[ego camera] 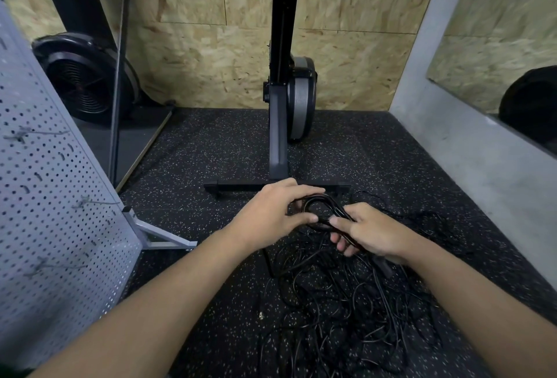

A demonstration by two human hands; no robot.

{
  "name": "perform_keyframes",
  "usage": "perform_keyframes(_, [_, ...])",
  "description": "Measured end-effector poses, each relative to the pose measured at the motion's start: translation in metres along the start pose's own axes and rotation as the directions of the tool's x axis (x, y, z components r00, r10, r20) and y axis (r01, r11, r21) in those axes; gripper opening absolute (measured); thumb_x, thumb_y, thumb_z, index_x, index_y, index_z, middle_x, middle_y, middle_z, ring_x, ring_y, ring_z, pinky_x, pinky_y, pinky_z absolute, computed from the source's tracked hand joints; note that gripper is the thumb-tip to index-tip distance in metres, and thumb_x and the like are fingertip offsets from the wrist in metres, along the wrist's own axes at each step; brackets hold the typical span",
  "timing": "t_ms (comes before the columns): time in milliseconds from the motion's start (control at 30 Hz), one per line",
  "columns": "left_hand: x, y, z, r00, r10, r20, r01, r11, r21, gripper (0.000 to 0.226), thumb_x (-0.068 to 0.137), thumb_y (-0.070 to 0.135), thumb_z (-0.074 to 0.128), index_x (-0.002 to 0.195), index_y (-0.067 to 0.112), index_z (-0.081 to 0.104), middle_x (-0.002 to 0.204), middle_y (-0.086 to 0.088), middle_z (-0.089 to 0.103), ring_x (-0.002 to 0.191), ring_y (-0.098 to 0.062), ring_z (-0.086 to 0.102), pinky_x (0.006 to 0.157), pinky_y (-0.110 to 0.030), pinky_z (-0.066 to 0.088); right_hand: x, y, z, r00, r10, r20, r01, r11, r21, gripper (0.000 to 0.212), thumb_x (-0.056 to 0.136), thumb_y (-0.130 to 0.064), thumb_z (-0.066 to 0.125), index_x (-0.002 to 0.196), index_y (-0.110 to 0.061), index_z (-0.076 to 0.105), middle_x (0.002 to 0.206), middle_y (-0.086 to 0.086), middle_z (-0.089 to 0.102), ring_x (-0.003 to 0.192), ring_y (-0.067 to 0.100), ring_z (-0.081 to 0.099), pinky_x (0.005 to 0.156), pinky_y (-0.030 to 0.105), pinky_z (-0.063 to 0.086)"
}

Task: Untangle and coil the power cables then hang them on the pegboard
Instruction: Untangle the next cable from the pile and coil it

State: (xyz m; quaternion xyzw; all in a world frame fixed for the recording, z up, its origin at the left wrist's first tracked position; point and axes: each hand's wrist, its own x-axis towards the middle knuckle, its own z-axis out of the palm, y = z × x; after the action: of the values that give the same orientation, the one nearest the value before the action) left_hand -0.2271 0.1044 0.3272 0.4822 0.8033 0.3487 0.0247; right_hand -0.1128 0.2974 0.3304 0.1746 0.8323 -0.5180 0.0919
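My left hand (272, 212) curls round a small black cable loop (321, 207), thumb pinching its lower side. My right hand (369, 231) grips the same bundle just beside it. Beneath them the tangled cables (340, 302) lie on the speckled floor (211, 151); the pegboard (45, 197) stands at my left.

Both hands over the speckled rubber floor (196, 151). Left hand (271, 212) and right hand (370, 233) hold a small black cable loop (319, 201) between them; left thumb and fingers pinch the loop's left side, right fingers curl round the gathered strands. Beneath: tangled pile of black power cables (346, 302) on the floor. Grey pegboard (45, 182) with hooks stands at left on a metal foot. Exercise machine base (278, 142) stands upright beyond the hands, against an OSB wall (211, 61).
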Motion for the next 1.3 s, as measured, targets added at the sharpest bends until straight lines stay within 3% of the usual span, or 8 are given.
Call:
perform_keyframes(167, [0.0,-0.006,-0.005,0.997,0.064,-0.036,-0.062,0.997,0.05,0.046,0.088,0.028,0.082,0.131,0.037,0.068,0.097,0.014,0.058,0.085,0.006,0.054,0.075,-0.021,0.044,-0.008,-0.006,-0.006,0.977,0.028,0.209,-0.08,0.967,0.241,0.024,0.109,-0.015,0.052,0.115,0.005,0.063,0.086,0.006,0.07,0.076,0.015,0.068,0.072,0.033,0.06])
perform_keyframes(333, [-0.001,-0.01,-0.004,0.995,0.07,-0.07,-0.067,0.997,0.034,0.044,0.085,0.033,0.084,0.128,0.035,0.072,0.097,0.014,0.066,0.09,-0.004,0.061,0.079,-0.033,0.055,-0.01,-0.008,-0.006,0.936,0.059,0.347,-0.173,0.935,0.309,0.032,0.109,-0.014,0.051,0.126,0.01,0.063,0.079,0.002,0.063,0.069,0.012,0.058,0.064,0.027,0.055])
perform_keyframes(600, [-0.002,0.012,0.005,0.994,0.016,-0.11,0.013,0.966,0.258,0.045,0.111,0.04,0.042,0.155,0.031,0.048,0.094,0.011,0.05,0.084,-0.013,0.057,0.078,-0.036,0.052,0.0,-0.004,0.004,0.999,0.046,-0.007,-0.041,0.94,0.34,0.008,0.111,-0.014,0.047,0.105,-0.011,0.05,0.073,-0.003,0.055,0.062,0.007,0.048,0.061,0.024,0.044])
perform_keyframes(733, [0.005,0.01,0.004,0.982,-0.118,-0.146,0.149,0.964,0.222,0.031,0.109,0.031,0.053,0.129,0.018,0.073,0.094,-0.002,0.058,0.086,-0.026,0.062,0.081,-0.043,0.053,0.0,-0.003,0.011,0.994,-0.007,-0.105,0.036,0.96,0.278,0.012,0.109,-0.01,0.049,0.102,-0.007,0.059,0.083,0.003,0.06,0.07,0.009,0.054,0.068,0.026,0.05])
perform_keyframes(833, [0.004,0.002,0.001,0.956,-0.254,-0.144,0.265,0.962,0.062,0.029,0.104,0.034,0.063,0.089,0.014,0.078,0.076,-0.007,0.067,0.071,-0.028,0.063,0.072,-0.04,0.055,-0.001,-0.004,0.014,0.991,-0.035,-0.128,0.065,0.969,0.239,0.02,0.107,-0.007,0.052,0.094,-0.007,0.067,0.084,0.002,0.067,0.077,0.011,0.062,0.078,0.029,0.054])
perform_keyframes(1000, [-0.001,0.005,0.003,0.916,-0.308,-0.257,0.272,0.948,-0.166,0.022,0.101,0.027,0.069,0.094,0.01,0.081,0.071,-0.001,0.073,0.063,-0.016,0.072,0.069,-0.035,0.061,0.004,-0.004,0.025,0.985,-0.072,-0.156,0.092,0.988,0.123,0.017,0.106,-0.009,0.055,0.098,-0.009,0.07,0.091,0.002,0.073,0.087,0.013,0.069,0.089,0.033,0.058])
perform_keyframes(1100, [0.002,0.008,0.007,0.856,-0.451,-0.252,0.335,0.856,-0.395,0.018,0.101,0.021,0.07,0.094,0.006,0.078,0.078,-0.005,0.074,0.065,-0.012,0.075,0.067,-0.035,0.066,0.006,-0.007,0.033,0.98,-0.103,-0.168,0.122,0.987,0.102,0.015,0.107,-0.011,0.054,0.101,-0.014,0.067,0.095,0.001,0.073,0.094,0.014,0.072,0.087,0.029,0.059])
perform_keyframes(1300, [0.008,0.012,0.015,0.762,-0.6,-0.245,0.363,0.708,-0.605,0.015,0.1,0.022,0.071,0.088,0.012,0.076,0.084,-0.005,0.077,0.069,-0.011,0.076,0.071,-0.037,0.066,0.007,-0.008,0.045,0.967,-0.129,-0.219,0.127,0.992,-0.021,0.016,0.104,-0.031,0.052,0.114,-0.032,0.065,0.111,-0.007,0.073,0.104,0.013,0.07,0.096,0.045,0.057])
